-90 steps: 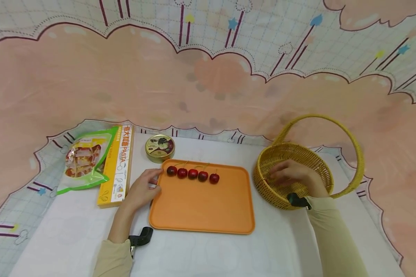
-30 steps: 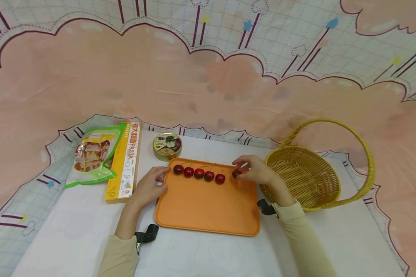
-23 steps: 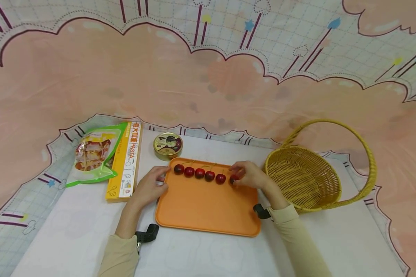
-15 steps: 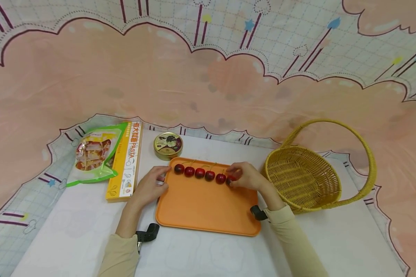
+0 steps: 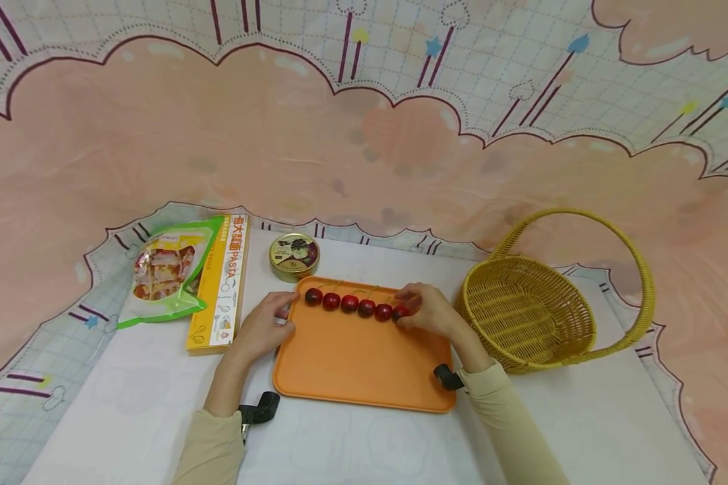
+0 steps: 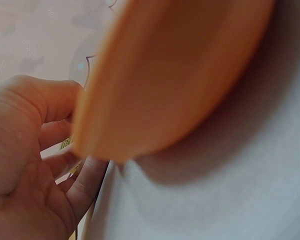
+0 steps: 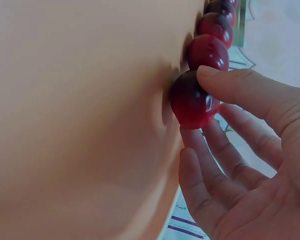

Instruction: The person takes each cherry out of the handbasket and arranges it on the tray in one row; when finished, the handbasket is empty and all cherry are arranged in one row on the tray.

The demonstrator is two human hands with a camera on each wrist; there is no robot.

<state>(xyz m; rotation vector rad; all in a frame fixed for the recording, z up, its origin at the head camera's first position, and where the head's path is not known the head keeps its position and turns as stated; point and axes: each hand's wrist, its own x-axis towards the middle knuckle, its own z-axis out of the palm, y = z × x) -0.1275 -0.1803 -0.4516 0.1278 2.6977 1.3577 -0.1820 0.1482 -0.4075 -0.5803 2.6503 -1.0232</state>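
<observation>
A row of dark red cherries (image 5: 348,304) lies along the far side of the orange tray (image 5: 364,364). At the row's right end, my right hand (image 5: 427,310) pinches one cherry (image 7: 194,102). In the right wrist view the thumb presses its upper side and fingertips sit beneath it; this cherry is right up against its neighbour (image 7: 208,52). My left hand (image 5: 261,327) rests at the tray's left edge, thumb and fingers spread along the rim. Its fingertips are partly hidden behind the tray rim (image 6: 105,100) in the left wrist view.
To the right stands a yellow wicker basket (image 5: 524,316) with a tall arched handle. A round tin (image 5: 294,256) is just behind the tray's far left corner. At left, a green-edged food bag (image 5: 166,269) leans over a yellow pasta box (image 5: 218,303).
My right hand came out of the basket with a cherry, set it at the tray's right, then slid it left against the row. My left hand stayed at the tray's edge.
</observation>
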